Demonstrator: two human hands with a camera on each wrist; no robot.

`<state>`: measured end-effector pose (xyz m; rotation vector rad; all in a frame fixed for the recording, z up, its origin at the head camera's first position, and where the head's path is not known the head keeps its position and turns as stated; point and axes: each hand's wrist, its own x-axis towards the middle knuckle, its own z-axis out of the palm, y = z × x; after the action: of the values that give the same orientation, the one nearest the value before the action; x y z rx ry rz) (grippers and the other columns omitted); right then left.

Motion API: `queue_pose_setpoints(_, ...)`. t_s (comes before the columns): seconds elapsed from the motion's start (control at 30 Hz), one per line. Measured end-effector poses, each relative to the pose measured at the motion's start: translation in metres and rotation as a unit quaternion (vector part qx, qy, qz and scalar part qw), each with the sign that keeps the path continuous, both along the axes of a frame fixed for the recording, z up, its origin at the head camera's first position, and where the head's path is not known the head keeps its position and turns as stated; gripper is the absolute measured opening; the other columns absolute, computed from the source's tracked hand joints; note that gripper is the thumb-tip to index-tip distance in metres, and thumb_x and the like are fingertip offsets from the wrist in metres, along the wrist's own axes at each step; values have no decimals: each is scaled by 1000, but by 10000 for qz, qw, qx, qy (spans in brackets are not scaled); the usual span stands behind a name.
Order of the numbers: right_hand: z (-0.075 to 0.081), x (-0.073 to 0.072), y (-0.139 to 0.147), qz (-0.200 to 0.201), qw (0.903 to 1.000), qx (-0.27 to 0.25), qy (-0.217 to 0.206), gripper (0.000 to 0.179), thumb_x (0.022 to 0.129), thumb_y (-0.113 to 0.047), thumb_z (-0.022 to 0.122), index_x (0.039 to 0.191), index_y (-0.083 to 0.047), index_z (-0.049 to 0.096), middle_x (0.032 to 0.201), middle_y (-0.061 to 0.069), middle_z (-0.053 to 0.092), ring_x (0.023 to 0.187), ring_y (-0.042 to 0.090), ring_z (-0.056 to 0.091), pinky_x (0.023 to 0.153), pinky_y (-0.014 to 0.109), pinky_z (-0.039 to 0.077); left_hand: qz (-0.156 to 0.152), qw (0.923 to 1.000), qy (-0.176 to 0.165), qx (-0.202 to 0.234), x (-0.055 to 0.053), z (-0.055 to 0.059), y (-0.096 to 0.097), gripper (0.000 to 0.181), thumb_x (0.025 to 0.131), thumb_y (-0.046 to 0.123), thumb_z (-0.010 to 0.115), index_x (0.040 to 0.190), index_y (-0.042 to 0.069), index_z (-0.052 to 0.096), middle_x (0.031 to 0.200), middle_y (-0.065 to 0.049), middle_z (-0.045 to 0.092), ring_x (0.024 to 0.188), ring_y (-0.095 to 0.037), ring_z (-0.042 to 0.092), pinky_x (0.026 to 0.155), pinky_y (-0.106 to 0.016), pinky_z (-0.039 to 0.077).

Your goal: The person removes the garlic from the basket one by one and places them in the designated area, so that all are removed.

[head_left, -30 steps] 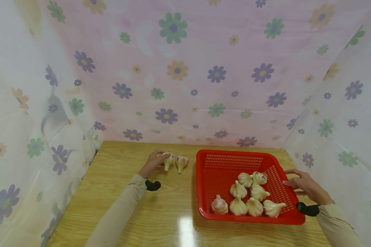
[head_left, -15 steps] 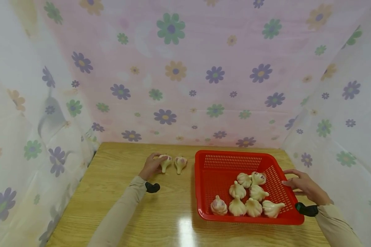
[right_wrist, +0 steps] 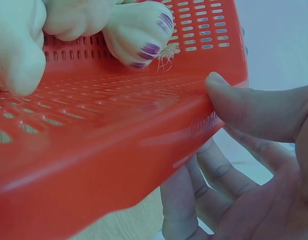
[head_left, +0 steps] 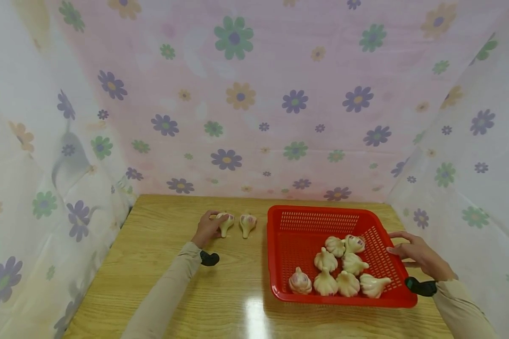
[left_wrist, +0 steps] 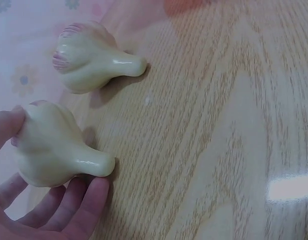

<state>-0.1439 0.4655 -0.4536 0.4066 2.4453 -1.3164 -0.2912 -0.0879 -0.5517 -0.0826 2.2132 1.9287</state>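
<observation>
My left hand (head_left: 207, 228) holds a garlic bulb (head_left: 225, 225) at the back of the table. In the left wrist view its thumb lies on the root end of that garlic bulb (left_wrist: 51, 147) and the other fingers curl below, near the stem. A second garlic bulb (head_left: 248, 226) lies just to its right, a small gap between them. My right hand (head_left: 422, 256) grips the right rim of a red plastic basket (head_left: 273, 263), thumb on top and fingers underneath, as the right wrist view shows. Several garlic bulbs (head_left: 325, 281) lie inside, mostly toward the front and right.
The wooden table (head_left: 161, 254) reaches back to a flowered cloth (head_left: 254, 160). Similar cloth hangs on the left (head_left: 38, 188) and right sides. The basket takes up the table's right part. A bright reflection shows near the front middle.
My left hand has drawn its garlic bulb slightly left, and the gap to the second bulb has widened. The right hand and the basket have stayed in place.
</observation>
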Motion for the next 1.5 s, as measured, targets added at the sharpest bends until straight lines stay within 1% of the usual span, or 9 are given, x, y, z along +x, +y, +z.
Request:
queue_pose_setpoints(0.17,1,0,-2,18,10000,-22,35,66,91,-23,62,138,8,27,102,16,66,83,26,66,74,46,55,22,10000,-6,-54,1,3,2,58,91,32,65,135,2,44,111,-20,53,77,-27,62,64,-40,55)
queue_pose_setpoints(0.37,1,0,-2,83,9999,-60,59,66,92,-23,62,138,8,27,103,16,66,84,27,66,75,47,54,22,9999,-144,23,1,6,4,57,92,30,63,138,4,42,116,-23,51,89,-36,61,69,-45,54)
queue_pose_setpoints(0.5,1,-1,-2,93,9999,-108,66,66,92,-23,62,138,8,26,104,17,66,85,28,66,76,48,54,-63,9998,-169,107,1,6,4,61,92,31,63,141,3,39,119,-24,48,95,-42,58,71,-48,54)
queue_pose_setpoints(0.63,2,-2,-3,99,9998,-140,86,66,92,-22,62,138,9,26,104,18,66,85,28,66,75,48,54,-95,9997,-193,136,1,7,4,60,93,30,62,142,4,38,122,-24,47,98,-44,57,74,-51,53)
queue_pose_setpoints(0.83,1,-2,-2,96,9999,-117,83,67,91,-23,62,138,8,26,104,18,66,85,28,66,75,47,54,-4,9999,-112,-10,2,7,4,56,94,31,60,139,3,41,117,-23,50,90,-38,60,67,-45,54)
queue_pose_setpoints(1.0,1,0,-1,88,9998,-165,110,66,92,-23,61,138,9,26,103,17,66,84,28,66,75,48,54,68,9998,-45,-154,3,8,3,55,95,32,59,139,4,43,116,-22,52,86,-33,60,67,-44,54)
queue_pose_setpoints(1.2,0,3,-1,73,9996,-236,134,66,91,-23,62,137,9,27,102,16,67,83,28,67,75,48,54,26,9999,17,-139,5,8,3,54,95,31,58,139,3,42,120,-24,52,89,-33,61,69,-45,54)
queue_pose_setpoints(1.37,0,3,1,159,9992,-332,142,64,91,-22,63,135,9,28,99,12,68,81,27,67,73,47,55,13,9999,-13,-132,7,8,3,53,95,31,58,138,2,43,121,-25,52,86,-36,62,66,-45,55)
queue_pose_setpoints(1.5,-1,4,2,160,9991,-362,163,65,90,-22,63,135,9,28,97,11,68,81,27,67,73,47,55,-8,9999,22,-143,8,10,5,53,96,30,57,138,1,42,120,-26,53,91,-37,61,68,-47,54)
